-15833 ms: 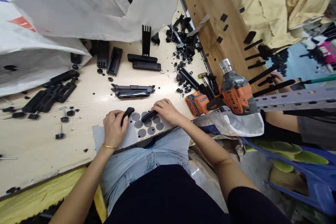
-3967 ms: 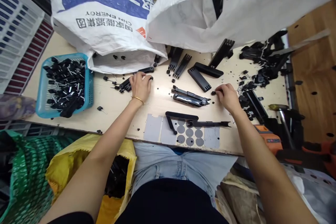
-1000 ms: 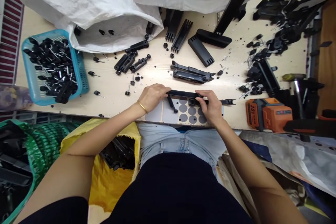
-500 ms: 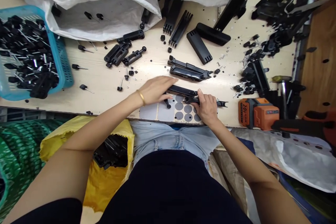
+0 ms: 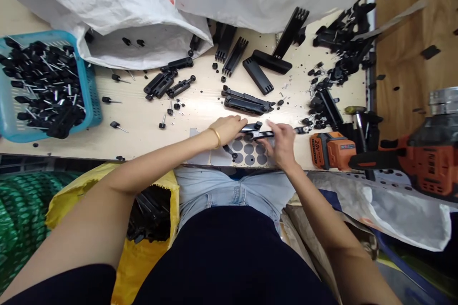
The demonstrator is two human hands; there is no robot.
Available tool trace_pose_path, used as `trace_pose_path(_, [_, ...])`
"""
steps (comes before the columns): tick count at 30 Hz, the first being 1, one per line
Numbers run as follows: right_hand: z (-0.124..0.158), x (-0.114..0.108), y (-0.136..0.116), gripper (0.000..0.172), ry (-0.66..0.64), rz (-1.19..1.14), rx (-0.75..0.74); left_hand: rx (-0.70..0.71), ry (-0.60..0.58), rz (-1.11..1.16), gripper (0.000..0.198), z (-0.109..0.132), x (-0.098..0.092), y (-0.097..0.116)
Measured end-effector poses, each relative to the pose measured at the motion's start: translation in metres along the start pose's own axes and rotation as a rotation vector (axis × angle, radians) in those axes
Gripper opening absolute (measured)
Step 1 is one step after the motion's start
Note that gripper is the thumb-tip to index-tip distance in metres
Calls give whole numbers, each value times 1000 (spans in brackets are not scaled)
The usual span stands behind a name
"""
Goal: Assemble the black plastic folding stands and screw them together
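At the near edge of the wooden table (image 5: pixel 150 126), both of my hands work over a white sheet with grey round stickers (image 5: pixel 250 155). My left hand (image 5: pixel 231 128), with a gold bangle on the wrist, grips the left end of a long black plastic bracket (image 5: pixel 255 127). My right hand (image 5: pixel 281 140) is closed on a second slim black bar (image 5: pixel 265 135) that meets the first one. Its far tip (image 5: pixel 299 129) sticks out past my fingers to the right.
A blue basket (image 5: pixel 93 109) of black knob screws stands at the left. White sacks (image 5: pixel 150 5) lie along the back. Black brackets (image 5: pixel 246 102) and loose screws are scattered mid-table. An orange battery (image 5: pixel 331 150) and a drill (image 5: pixel 425 162) are at the right. A yellow bag (image 5: pixel 150 209) hangs by my left knee.
My hands have moved closer together with the two black parts over the sticker sheet. The view has swung right, bringing the drill into sight.
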State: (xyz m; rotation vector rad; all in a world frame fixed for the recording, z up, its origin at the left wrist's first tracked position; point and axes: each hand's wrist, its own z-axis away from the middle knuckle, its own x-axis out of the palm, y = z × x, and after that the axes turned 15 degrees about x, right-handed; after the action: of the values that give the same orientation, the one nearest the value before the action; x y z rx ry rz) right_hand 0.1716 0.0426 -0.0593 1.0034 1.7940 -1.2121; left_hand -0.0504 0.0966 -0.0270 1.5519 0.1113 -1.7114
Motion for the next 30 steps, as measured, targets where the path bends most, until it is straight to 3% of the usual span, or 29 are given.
trace_pose_path(3, [3,-16,-22,56,363,-256,320,-90,62,218,30,19,8,32])
trace_pose_path(5, [0,-18,-41,54,437,-520,566,-132,135,377,30,27,18,58])
trace_pose_path(7, [-7,-14,-58,52,327,-816,782,-178,252,514,32,28,32,83])
trace_pose_path(10, [-17,-11,-72,47,41,-1128,1016,-246,429,629,36,23,52,108])
trace_pose_path(13, [-21,-15,-70,48,-202,-1239,1039,-264,476,662,37,18,65,117])
trace_pose_path(15, [-21,-16,-65,50,-236,-1249,1024,-262,456,664,37,17,67,117])
trace_pose_path(19, [-25,-14,-57,51,-17,-1213,1034,-272,464,708,37,16,57,109])
trace_pose_path(21, [-28,-14,-56,51,-54,-1218,1038,-224,494,907,44,14,49,104])
trace_pose_path(24, [-28,-16,-60,51,-121,-1180,1063,-202,523,1386,65,9,42,97])
trace_pose_path(27, [-20,-14,-71,50,37,-1107,1038,-271,572,1635,76,4,41,92])
trace_pose_path(30, [-13,-9,-77,50,178,-1109,996,-298,602,1712,70,3,44,90])
